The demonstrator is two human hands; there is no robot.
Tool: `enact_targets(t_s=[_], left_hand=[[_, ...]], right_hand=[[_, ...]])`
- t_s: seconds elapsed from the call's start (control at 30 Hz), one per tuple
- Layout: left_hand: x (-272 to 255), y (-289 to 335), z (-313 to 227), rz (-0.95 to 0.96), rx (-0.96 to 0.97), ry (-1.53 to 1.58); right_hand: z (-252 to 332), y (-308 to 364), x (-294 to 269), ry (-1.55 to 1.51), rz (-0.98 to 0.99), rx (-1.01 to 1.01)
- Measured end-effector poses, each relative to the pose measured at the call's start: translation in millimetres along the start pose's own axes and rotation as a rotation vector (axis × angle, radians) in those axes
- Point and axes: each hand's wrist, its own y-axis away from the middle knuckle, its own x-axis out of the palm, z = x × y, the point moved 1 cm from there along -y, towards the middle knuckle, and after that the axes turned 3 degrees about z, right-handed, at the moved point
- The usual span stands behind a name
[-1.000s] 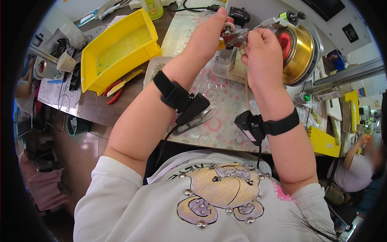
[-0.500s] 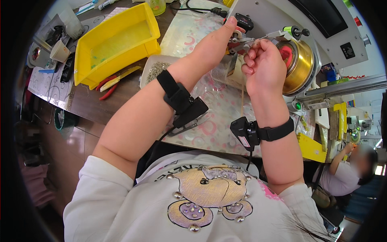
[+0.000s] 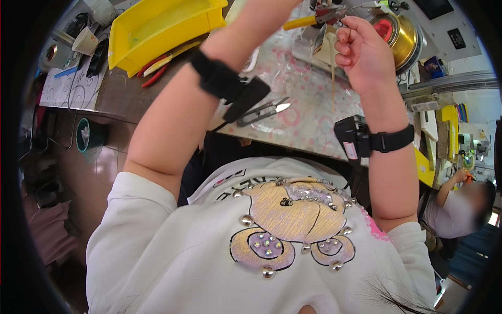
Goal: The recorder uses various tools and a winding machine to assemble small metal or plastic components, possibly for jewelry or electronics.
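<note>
My left hand [image 3: 264, 11] reaches across the top edge of the picture, its fingers cut off from sight. Close to it is a pair of pliers with a yellow handle [image 3: 300, 23] and metal jaws [image 3: 331, 15]; whether my left hand holds them is hidden. My right hand [image 3: 366, 55] is closed beside those jaws, thumb and forefinger pinched together and the other fingers curled. Whatever is in the pinch is too small to name. Just right of my right hand stands a gold spool [image 3: 407, 42] with a red centre. A thin wooden stick [image 3: 333, 78] points down past my curled fingers.
Thread snips [image 3: 264, 112] lie near the table's front edge. Back left is a yellow bin [image 3: 117, 44], with red-handled pliers [image 3: 155, 75] before it. A grey machine [image 3: 463, 26] stands at the far right. A co-worker [image 3: 455, 206] sits at right.
The view has shifted, so the table sits higher in the picture. My left hand has moved up to the top edge, uncovering the yellow pliers handle. My right hand stays pinched beside the jaws.
</note>
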Motion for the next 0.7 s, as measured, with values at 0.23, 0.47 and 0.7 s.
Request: enact_targets(t_s=[0.23, 0.47, 0.7], left_hand=[[-147.6, 151.7, -111.4, 0.631, -0.222, 0.061], [-72.6, 230.2, -74.3, 1.063, -0.297, -0.776], [-25.7, 243.6, -61.3, 0.876, -0.098, -0.768]], right_hand=[[15.7, 45.0, -21.6, 0.544, 0.291, -0.084], [43.8, 81.0, -68.4, 0.689, 0.195, -0.138], [71.7, 115.4, -127.2, 0.566, 0.09, -0.269]])
